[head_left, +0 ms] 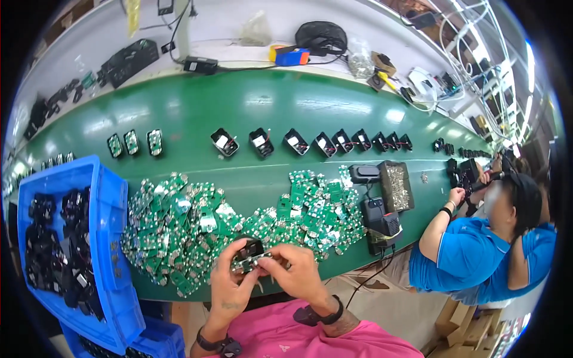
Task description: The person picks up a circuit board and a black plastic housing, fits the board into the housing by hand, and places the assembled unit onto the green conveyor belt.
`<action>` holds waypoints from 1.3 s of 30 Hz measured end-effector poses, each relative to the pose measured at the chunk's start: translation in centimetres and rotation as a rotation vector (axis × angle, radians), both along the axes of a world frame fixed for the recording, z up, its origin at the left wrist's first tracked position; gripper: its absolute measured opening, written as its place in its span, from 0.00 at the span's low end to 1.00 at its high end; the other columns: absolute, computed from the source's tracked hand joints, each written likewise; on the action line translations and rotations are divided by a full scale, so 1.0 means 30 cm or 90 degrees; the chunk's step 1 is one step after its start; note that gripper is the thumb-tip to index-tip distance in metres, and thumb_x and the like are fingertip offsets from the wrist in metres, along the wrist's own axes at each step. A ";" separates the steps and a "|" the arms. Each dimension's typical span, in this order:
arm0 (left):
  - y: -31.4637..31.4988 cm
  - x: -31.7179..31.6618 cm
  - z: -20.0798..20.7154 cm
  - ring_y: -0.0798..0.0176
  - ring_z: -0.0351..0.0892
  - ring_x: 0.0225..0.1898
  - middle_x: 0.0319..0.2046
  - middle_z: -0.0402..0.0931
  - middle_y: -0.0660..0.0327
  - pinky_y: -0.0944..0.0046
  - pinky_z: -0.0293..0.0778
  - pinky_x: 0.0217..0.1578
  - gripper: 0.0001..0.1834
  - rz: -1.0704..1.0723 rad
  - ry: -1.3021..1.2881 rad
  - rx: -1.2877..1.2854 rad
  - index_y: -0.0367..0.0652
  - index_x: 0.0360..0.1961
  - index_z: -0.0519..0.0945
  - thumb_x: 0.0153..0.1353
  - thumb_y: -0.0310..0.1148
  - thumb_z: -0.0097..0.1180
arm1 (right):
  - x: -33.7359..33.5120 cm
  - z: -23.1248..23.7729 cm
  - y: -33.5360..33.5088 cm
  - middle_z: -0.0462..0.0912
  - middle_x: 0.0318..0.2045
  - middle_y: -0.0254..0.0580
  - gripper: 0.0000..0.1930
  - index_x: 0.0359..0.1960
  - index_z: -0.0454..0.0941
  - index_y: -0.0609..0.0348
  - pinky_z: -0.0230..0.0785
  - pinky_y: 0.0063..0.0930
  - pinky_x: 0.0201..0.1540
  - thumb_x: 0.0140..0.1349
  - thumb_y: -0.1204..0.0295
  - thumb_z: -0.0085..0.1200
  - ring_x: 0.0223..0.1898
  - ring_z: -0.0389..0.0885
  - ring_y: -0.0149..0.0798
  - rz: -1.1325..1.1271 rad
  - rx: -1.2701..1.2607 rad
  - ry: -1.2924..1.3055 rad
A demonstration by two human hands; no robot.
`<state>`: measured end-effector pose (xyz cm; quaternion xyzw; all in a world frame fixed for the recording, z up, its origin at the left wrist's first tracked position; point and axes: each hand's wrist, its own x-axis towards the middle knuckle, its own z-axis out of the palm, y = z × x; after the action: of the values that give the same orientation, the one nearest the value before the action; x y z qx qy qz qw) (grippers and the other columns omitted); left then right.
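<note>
My left hand [231, 279] is closed around a small black plastic housing [255, 246], held just above the near edge of the bench. The fingers of my right hand [296, 269] are pinched on a small green circuit board [252, 261] at the housing's near side. How far the board sits inside the housing is hidden by my fingers. Beyond both hands spreads a large heap of loose green circuit boards [173, 221].
A blue crate [113, 209] of black housings stands at the left. Open black housings [295, 142] line the green bench [179, 113]; three at the left contain boards [155, 142]. A tray of small metal parts [397, 186] sits beside a black device [376, 218]. People in blue work at right.
</note>
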<state>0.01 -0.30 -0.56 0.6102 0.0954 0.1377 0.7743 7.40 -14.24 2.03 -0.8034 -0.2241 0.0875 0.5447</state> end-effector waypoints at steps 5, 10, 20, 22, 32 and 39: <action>0.008 -0.001 0.020 0.66 0.81 0.41 0.46 0.77 0.54 0.68 0.81 0.41 0.29 0.046 0.054 0.091 0.36 0.61 0.67 0.58 0.17 0.60 | -0.053 0.002 0.019 0.80 0.23 0.42 0.09 0.33 0.81 0.65 0.70 0.28 0.24 0.57 0.72 0.66 0.22 0.79 0.34 -0.028 0.041 -0.104; 0.015 -0.002 -0.034 0.64 0.80 0.47 0.52 0.76 0.51 0.68 0.78 0.44 0.29 0.102 -0.073 0.127 0.36 0.60 0.70 0.57 0.23 0.65 | -0.044 -0.030 0.066 0.80 0.29 0.44 0.07 0.35 0.82 0.66 0.70 0.27 0.31 0.58 0.76 0.64 0.28 0.79 0.36 0.065 0.210 -0.043; 0.023 0.030 -0.045 0.58 0.84 0.45 0.60 0.70 0.46 0.67 0.84 0.38 0.24 0.060 -0.125 0.328 0.41 0.55 0.78 0.56 0.16 0.59 | 0.015 -0.022 0.028 0.76 0.16 0.30 0.08 0.23 0.79 0.65 0.59 0.22 0.20 0.59 0.76 0.61 0.19 0.71 0.23 0.046 0.193 0.235; 0.037 0.019 -0.048 0.59 0.84 0.45 0.59 0.71 0.46 0.67 0.83 0.38 0.23 0.095 -0.104 0.348 0.41 0.55 0.78 0.57 0.16 0.59 | 0.006 -0.026 0.051 0.75 0.16 0.35 0.08 0.23 0.79 0.64 0.60 0.26 0.20 0.57 0.75 0.63 0.17 0.72 0.29 0.003 0.102 -0.032; 0.011 0.060 0.018 0.52 0.83 0.50 0.58 0.74 0.44 0.61 0.81 0.47 0.23 0.133 -0.112 0.405 0.39 0.56 0.77 0.59 0.16 0.53 | -0.035 -0.055 0.032 0.77 0.28 0.32 0.04 0.32 0.77 0.66 0.65 0.17 0.28 0.63 0.78 0.59 0.27 0.74 0.20 0.069 0.373 0.299; -0.001 0.065 0.027 0.44 0.80 0.54 0.57 0.75 0.41 0.58 0.79 0.49 0.22 0.133 -0.120 0.479 0.38 0.56 0.77 0.59 0.20 0.56 | -0.024 -0.008 -0.001 0.78 0.17 0.34 0.09 0.32 0.79 0.65 0.64 0.20 0.21 0.68 0.72 0.55 0.19 0.74 0.23 0.101 0.177 0.361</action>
<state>1.95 -0.34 0.26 0.8229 0.0285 0.2966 0.4838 6.69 -14.26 1.78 -0.6447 -0.1353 0.3184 0.6816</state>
